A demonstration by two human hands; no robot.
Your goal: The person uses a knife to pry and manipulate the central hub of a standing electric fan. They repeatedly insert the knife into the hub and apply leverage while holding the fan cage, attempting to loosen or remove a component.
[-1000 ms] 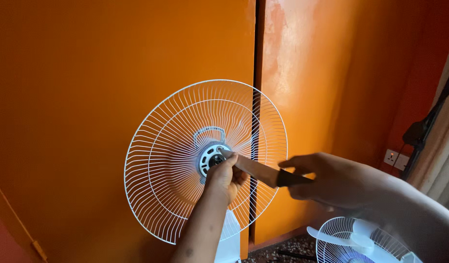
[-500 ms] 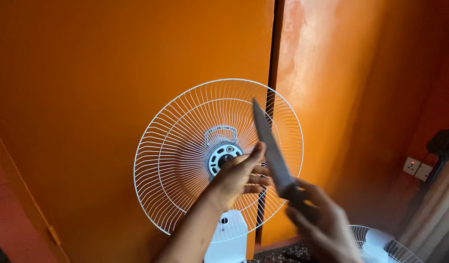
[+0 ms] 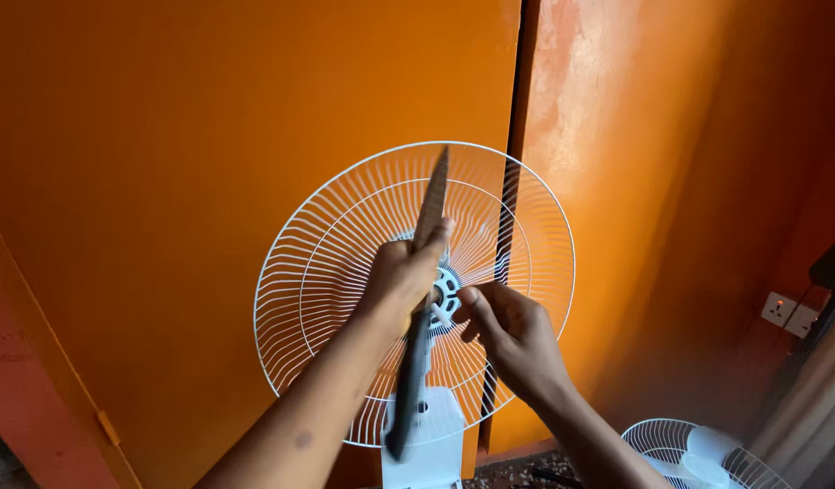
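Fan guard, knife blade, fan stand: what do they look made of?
Fan guard: thin wires, glossy white, likely coated metal. Knife in the left hand: dull grey blade, probably steel; dark handle, blurred. Fan stand: smooth white moulded housing, apparently plastic.

l grip [image 3: 401, 276] bare | r grip [image 3: 513, 335] bare | no sleeves, forearms uncovered

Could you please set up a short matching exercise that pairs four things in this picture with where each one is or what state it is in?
Things:
1. knife
2. fan guard
3. wall socket
4. right hand

Places or states:
A. low on the wall at the far right
B. held upright in the left hand, blade up
C. fingertips at the hub of the guard
D. round white wire grille standing before the orange wall

Pairs: 1-B, 2-D, 3-A, 4-C
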